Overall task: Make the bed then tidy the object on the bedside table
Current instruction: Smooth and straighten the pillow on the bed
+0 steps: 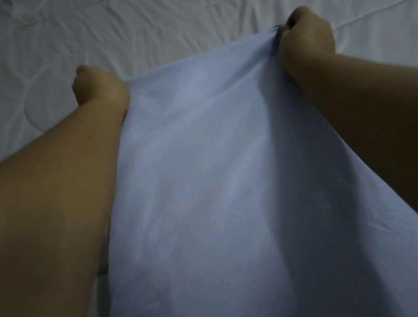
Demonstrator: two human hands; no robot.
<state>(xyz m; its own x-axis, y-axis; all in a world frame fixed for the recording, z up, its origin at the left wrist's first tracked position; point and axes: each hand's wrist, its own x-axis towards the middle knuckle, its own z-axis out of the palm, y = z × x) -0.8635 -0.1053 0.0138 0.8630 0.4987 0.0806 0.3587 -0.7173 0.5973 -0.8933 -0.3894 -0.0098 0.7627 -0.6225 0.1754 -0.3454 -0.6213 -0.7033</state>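
A smooth pale blue cloth sheet (207, 186) is held out over the bed by two bare hands. The far edge of the sheet is gripped at both ends, so the cloth is pulled flat between them and hangs down toward the near side.

The right hand (306, 42) is closed in a tight fist, and the far right corner of the blue sheet is bunched up inside it. The left hand (97, 85) is curled shut too, right at the far left corner. That corner seems to be held in it (the fingers are hidden behind the hand, so the grip itself cannot be seen).

Under and beyond the hands, a wrinkled white bed cover (177, 6) is spread across the whole far part of the scene. Many creases are seen in it. A dark patch is seen at the far left edge, but it is too blurry to be named.

The sheet is probably held wide and stretched like this so it can be laid flat on the bed without folds. The bed is not made yet. The bedside table is not seen at all.
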